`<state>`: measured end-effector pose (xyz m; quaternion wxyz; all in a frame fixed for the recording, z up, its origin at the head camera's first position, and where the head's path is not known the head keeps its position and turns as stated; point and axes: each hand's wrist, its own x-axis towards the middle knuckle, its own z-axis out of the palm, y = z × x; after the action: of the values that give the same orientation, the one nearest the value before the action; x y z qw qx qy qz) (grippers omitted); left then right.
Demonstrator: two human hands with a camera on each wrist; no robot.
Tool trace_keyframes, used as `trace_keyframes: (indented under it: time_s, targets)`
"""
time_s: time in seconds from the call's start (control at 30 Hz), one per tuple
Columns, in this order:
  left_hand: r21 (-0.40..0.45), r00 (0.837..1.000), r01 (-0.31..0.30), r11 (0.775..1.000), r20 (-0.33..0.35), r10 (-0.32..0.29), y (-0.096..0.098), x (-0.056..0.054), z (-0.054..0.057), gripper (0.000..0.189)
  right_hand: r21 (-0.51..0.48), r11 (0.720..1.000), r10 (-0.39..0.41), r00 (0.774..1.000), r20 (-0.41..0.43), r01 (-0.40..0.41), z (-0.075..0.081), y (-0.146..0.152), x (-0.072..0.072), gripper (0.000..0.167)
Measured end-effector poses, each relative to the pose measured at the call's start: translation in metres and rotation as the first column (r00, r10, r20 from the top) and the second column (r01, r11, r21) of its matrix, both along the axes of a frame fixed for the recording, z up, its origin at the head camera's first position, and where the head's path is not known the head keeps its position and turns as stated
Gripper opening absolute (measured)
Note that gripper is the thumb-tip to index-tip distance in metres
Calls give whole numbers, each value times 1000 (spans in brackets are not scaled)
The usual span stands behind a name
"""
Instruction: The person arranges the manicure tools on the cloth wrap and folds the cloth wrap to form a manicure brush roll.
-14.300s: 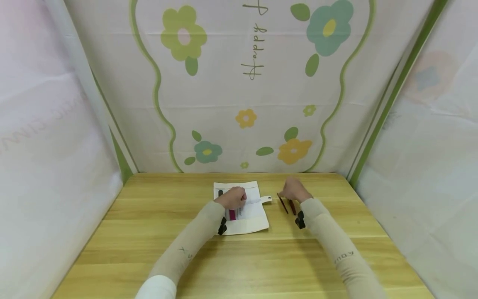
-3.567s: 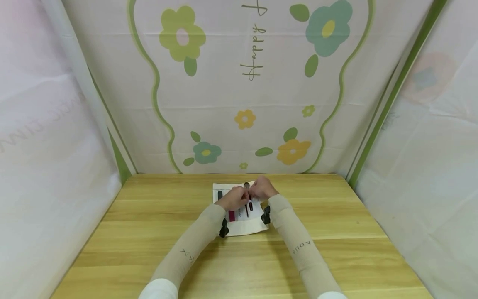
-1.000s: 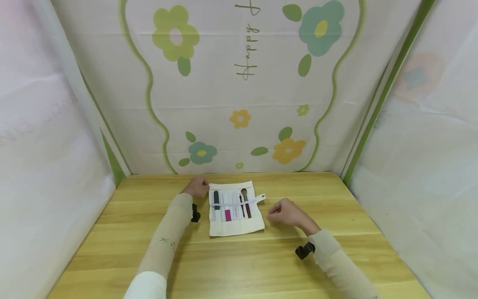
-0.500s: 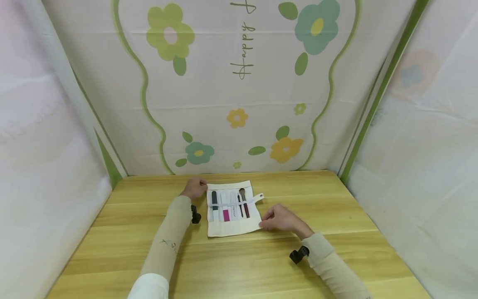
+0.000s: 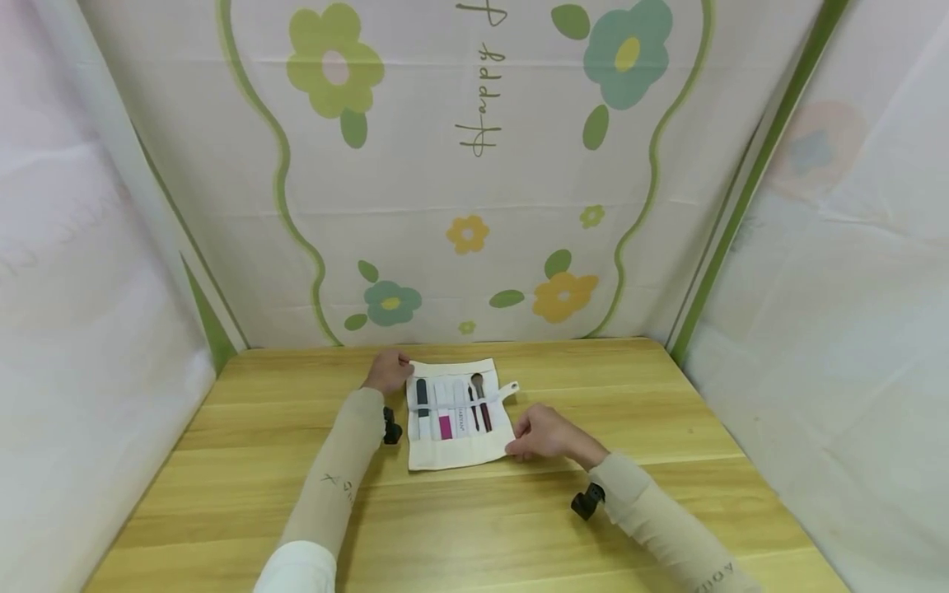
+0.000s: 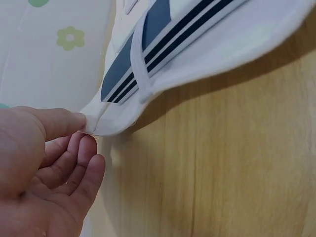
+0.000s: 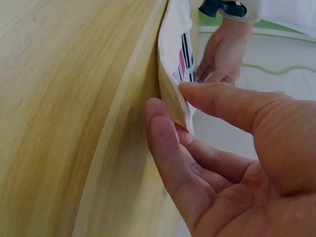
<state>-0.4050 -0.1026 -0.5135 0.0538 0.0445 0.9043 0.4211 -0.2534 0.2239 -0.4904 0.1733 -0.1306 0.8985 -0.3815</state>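
A cream cloth roll pouch [image 5: 460,452] lies unrolled at the back middle of the table. Under its elastic band sit a dark-topped flat file [image 5: 422,398], pale flat pieces, one with a magenta end [image 5: 445,427], a thin dark-red stick [image 5: 473,409] and a makeup brush [image 5: 478,385]. My left hand [image 5: 389,373] pinches the pouch's far left corner between thumb and fingers. At the near right corner, my right hand [image 5: 547,431] pinches the cloth, thumb above and fingers beneath. The left wrist view shows the held edge [image 6: 114,126] raised a little over the wood.
A snap tab [image 5: 511,389] sticks out from the pouch's right side. Behind the wooden table [image 5: 460,535] hangs a flowered cloth wall [image 5: 415,198], with white cloth sides [image 5: 96,329] left and right. Black cameras sit on both wrists.
The brush and stick, earlier by the right hand on the table, are now in the pouch. Both hands left its middle; the right hand then came in and took the near right corner.
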Motion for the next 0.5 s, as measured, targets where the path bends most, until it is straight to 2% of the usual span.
trace_keyframes:
  time_s: [0.17,0.33,0.5]
  targets:
    - [12,999,4,1000,-44,-3,0,1,7,30,-25,1000,-8,1000,18,8,4,-3,-3,15]
    - [-4,995,44,999,-86,-44,-5,2,17,29,-71,997,-29,997,66,34,5,-2,-5,10]
    - [-10,993,87,996,-85,-87,-13,10,32,30,-129,991,-15,993,114,29,8,2,-8,11]
